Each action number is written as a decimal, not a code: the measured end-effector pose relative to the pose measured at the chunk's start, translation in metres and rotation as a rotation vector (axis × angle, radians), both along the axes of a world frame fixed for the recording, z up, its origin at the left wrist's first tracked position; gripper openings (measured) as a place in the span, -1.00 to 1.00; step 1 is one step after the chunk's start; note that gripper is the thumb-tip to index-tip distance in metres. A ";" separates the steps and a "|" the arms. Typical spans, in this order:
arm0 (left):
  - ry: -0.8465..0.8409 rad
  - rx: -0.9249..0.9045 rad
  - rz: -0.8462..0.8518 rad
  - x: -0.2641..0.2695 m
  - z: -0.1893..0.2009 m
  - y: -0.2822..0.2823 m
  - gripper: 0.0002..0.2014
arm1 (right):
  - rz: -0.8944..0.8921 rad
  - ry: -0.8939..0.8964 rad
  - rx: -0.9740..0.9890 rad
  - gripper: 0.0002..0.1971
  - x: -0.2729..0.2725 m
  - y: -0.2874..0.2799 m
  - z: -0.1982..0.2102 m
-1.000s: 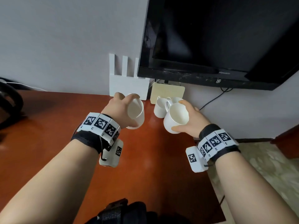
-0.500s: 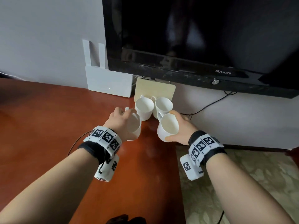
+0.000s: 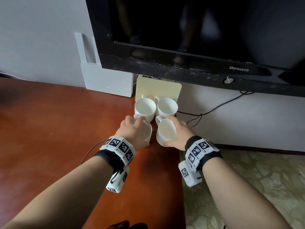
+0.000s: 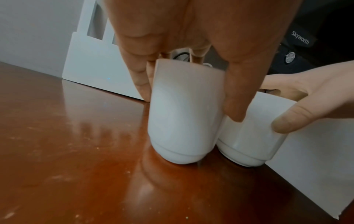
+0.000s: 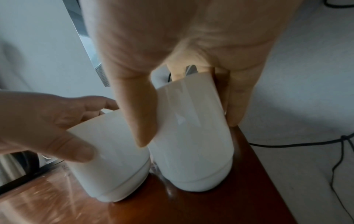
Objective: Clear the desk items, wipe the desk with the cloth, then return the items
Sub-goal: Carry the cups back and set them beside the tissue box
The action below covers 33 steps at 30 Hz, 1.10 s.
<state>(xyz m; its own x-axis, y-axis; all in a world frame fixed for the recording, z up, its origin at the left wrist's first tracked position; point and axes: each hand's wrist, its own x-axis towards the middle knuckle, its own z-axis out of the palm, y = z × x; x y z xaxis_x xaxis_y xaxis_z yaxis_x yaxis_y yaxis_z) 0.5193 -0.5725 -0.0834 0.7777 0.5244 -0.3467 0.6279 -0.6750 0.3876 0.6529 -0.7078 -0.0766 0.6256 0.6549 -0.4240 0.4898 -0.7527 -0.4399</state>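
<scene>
A home room: television (image 3: 189,38), router (image 3: 107,80), patterned floor (image 3: 264,179).

Lighting on my end is soft daylight, nothing harsh. The polished desk (image 3: 57,129) throws back pale glare streaks, and the TV screen (image 3: 198,30) is a dark mirror with dim reflections. My head view bows at the edges, so the TV frame curves. Both wrist views are softer, with hands (image 4: 191,30) up close blurry and the bottom-left corner of the right wrist view smeared.
</scene>
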 end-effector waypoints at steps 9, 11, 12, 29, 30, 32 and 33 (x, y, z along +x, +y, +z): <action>0.007 0.021 0.017 0.001 0.000 -0.006 0.03 | 0.005 -0.030 -0.029 -0.05 -0.001 0.005 -0.003; 0.023 0.006 0.010 0.000 0.002 -0.005 0.03 | 0.006 -0.040 -0.041 -0.04 -0.002 0.006 -0.003; 0.031 0.001 0.006 0.000 0.003 -0.004 0.03 | 0.007 -0.039 -0.046 -0.04 -0.003 0.006 -0.003; -0.068 0.141 -0.131 -0.043 0.046 0.010 -0.06 | 0.055 -0.272 -0.017 0.01 -0.047 0.001 0.054; -0.077 0.147 -0.147 -0.051 0.050 0.012 -0.09 | 0.054 -0.273 -0.001 0.01 -0.055 0.002 0.060; -0.086 0.157 -0.175 -0.068 0.058 0.018 -0.13 | 0.052 -0.276 0.031 0.01 -0.073 0.006 0.070; -0.090 0.158 -0.186 -0.077 0.061 0.023 -0.15 | 0.054 -0.283 0.042 0.00 -0.084 0.009 0.074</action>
